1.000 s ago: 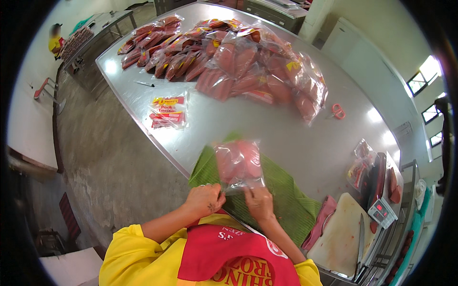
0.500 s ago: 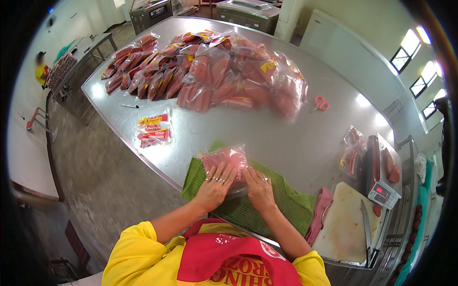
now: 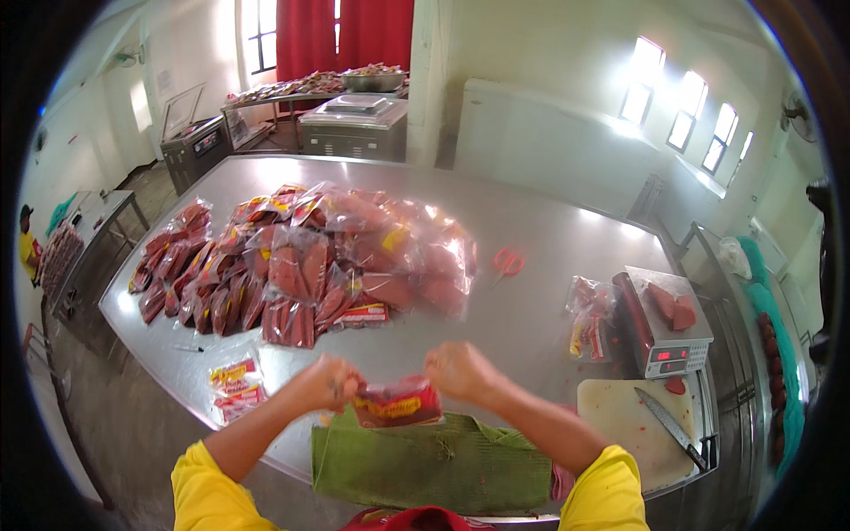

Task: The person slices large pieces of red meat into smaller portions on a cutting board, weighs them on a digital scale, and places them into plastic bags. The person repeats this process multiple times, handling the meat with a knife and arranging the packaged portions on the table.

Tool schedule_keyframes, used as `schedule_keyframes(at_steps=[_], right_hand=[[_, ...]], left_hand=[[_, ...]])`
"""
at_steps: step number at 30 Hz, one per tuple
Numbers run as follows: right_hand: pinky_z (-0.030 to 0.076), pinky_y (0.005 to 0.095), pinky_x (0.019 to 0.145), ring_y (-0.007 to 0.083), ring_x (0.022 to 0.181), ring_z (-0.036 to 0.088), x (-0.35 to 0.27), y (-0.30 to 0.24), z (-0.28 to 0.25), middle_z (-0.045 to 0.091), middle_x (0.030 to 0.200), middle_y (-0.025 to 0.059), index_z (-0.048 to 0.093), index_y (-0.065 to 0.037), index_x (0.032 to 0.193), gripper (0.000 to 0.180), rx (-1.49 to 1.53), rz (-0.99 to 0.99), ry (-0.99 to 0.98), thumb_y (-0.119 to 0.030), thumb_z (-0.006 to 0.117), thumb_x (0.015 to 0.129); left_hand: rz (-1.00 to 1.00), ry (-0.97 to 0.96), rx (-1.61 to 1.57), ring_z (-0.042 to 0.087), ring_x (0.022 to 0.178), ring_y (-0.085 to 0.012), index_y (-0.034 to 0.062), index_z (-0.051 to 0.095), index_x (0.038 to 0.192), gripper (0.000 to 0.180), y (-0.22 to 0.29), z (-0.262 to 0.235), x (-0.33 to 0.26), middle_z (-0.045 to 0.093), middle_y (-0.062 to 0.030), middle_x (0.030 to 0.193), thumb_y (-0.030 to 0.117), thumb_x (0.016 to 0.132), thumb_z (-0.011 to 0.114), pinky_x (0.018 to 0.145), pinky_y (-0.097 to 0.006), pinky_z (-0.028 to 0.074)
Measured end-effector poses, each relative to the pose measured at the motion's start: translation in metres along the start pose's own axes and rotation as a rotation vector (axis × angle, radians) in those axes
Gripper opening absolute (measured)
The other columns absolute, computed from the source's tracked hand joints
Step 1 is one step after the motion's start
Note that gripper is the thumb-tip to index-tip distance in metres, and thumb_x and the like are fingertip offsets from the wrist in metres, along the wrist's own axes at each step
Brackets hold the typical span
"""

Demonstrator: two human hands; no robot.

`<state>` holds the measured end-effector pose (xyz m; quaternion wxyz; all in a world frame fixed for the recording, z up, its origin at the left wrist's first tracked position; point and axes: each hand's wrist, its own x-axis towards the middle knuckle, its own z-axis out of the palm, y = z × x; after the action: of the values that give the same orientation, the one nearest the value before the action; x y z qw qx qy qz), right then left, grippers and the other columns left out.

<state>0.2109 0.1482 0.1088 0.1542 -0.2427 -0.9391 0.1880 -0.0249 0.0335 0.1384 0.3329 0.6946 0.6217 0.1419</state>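
A clear plastic bag of red meat with a yellow and red label [image 3: 397, 403] hangs above the green cloth [image 3: 434, 460] at the near edge of the steel table [image 3: 540, 301]. My left hand [image 3: 326, 382] grips the bag's left top corner. My right hand [image 3: 457, 370] is closed at its right top corner. Both sleeves are yellow.
A big heap of bagged meat [image 3: 310, 257] covers the table's left middle. Red scissors [image 3: 507, 262] lie beyond it. A scale with meat pieces [image 3: 666, 323], a white cutting board [image 3: 630, 420] with a knife [image 3: 670, 427], and small packets [image 3: 235, 388] are near. A person stands far left [image 3: 27, 248].
Both hands have lifted the bag off the green cloth and hold it up by its top corners. The view has tilted up, showing the far room.
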Motion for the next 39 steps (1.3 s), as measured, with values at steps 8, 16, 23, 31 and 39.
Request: schedule_keyframes(at_steps=[8, 16, 23, 31, 39], right_hand=[[0.05, 0.0468, 0.061, 0.0358, 0.07, 0.065, 0.137, 0.054, -0.103, 0.063, 0.072, 0.0236, 0.066, 0.0, 0.071, 0.022, -0.238, 0.421, 0.357, -0.011, 0.05, 0.081], [0.049, 0.0452, 0.067, 0.0393, 0.077, 0.059, 0.178, 0.091, 0.056, 0.06, 0.08, 0.0231, 0.054, 0.001, 0.079, 0.016, 0.078, 0.274, 0.431, -0.013, 0.046, 0.083], [0.042, 0.0463, 0.085, 0.0376, 0.092, 0.054, -0.035, 0.032, 0.018, 0.057, 0.09, 0.0177, 0.051, 0.0, 0.097, 0.025, 0.084, 0.583, 0.379, -0.013, 0.058, 0.076], [0.036, 0.0426, 0.101, 0.0403, 0.118, 0.045, -0.26, -0.068, 0.035, 0.047, 0.128, 0.0253, 0.043, 0.004, 0.128, 0.057, 0.251, 0.923, 0.5, -0.029, 0.063, 0.085], [0.035, 0.0402, 0.104, 0.0374, 0.123, 0.044, -0.429, -0.104, -0.015, 0.048, 0.131, 0.0252, 0.042, 0.004, 0.132, 0.062, 0.317, 1.136, 0.644, -0.032, 0.064, 0.086]], left_hand=[[0.413, 0.372, 0.105, 0.063, 0.069, -0.0144, -0.0035, 0.064, 0.106, 0.035, 0.01, -0.141, 0.233, 0.068, -0.0117, 0.081, 0.007, 0.077, 0.048, 0.065, -0.028, 0.051], [0.385, 0.476, 0.33, 0.062, 0.097, -0.0342, -0.0008, 0.066, 0.104, 0.037, -0.173, -0.152, 0.392, 0.065, -0.0213, 0.104, 0.003, 0.071, 0.049, 0.087, -0.037, 0.046], [0.31, 0.469, 0.354, 0.061, 0.093, -0.0293, -0.0002, 0.063, 0.095, 0.022, -0.136, -0.146, 0.35, 0.063, -0.0186, 0.098, 0.0, 0.077, 0.051, 0.085, -0.035, 0.047], [0.463, 0.423, -0.048, 0.056, 0.108, -0.024, -0.0025, 0.053, 0.116, 0.031, -0.09, -0.148, 0.336, 0.058, -0.0156, 0.116, 0.01, 0.088, 0.057, 0.093, -0.033, 0.045], [0.565, 0.388, 0.024, 0.059, 0.105, -0.0242, -0.0029, 0.055, 0.122, 0.039, 0.121, -0.031, 0.242, 0.059, -0.0192, 0.118, 0.011, 0.086, 0.056, 0.093, -0.033, 0.046]])
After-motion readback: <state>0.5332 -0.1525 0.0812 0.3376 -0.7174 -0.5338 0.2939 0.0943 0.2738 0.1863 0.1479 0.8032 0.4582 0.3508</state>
